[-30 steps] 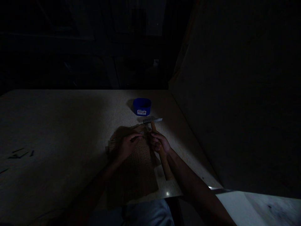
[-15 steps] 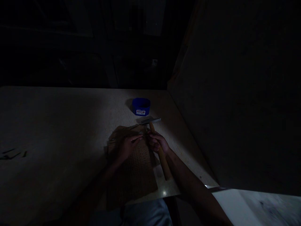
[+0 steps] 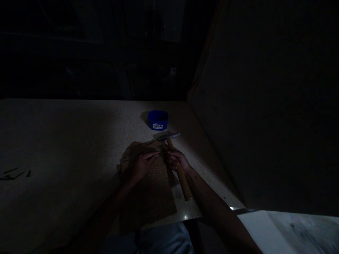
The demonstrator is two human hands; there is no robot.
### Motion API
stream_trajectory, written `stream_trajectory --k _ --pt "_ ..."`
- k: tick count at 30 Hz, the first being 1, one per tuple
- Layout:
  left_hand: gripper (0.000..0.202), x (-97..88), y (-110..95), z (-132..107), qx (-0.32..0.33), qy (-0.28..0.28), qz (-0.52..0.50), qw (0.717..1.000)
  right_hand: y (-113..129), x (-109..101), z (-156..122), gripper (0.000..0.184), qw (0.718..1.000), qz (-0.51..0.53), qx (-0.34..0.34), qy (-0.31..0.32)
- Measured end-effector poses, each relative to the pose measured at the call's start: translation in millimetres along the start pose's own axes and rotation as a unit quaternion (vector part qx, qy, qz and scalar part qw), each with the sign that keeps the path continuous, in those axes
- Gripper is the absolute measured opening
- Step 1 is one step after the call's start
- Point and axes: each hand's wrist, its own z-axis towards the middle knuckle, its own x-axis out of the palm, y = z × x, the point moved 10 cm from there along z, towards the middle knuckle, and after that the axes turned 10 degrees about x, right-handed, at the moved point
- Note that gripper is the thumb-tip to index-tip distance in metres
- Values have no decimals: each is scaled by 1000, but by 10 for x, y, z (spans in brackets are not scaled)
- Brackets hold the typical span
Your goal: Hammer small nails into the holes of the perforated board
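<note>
Beneath both hands lies a brown sheet of cardboard (image 3: 159,190) with rows of small marks or holes across it. My right hand (image 3: 178,160) is closed round the wooden handle of a hammer (image 3: 184,181); its metal head points away from me, just short of a blue tub. Over the upper part of the cardboard, my left hand (image 3: 144,162) has its thumb and fingers pinched together near the right fingertips. Whatever sits between the left fingertips is too small and dark to make out.
The blue plastic tub (image 3: 158,120) with a white label stands beyond the hammer head. Several thin dark strips (image 3: 16,174) lie at the far left of the pale table (image 3: 79,141). A tall dark panel (image 3: 265,106) rises along the table's right edge. The light is very dim.
Both hands and the hammer hold nearly the same place. The whole view has shifted very slightly.
</note>
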Motion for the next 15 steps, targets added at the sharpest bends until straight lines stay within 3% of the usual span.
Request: stream_trajectory --k 6,15 --pt "19 -7 -39 -2 33 -7 20 999 0 -8 -2 28 1000 -1 4 -6" --pt "17 -12 13 -10 1 -11 9 1000 8 19 -4 26 1000 -7 -3 -6"
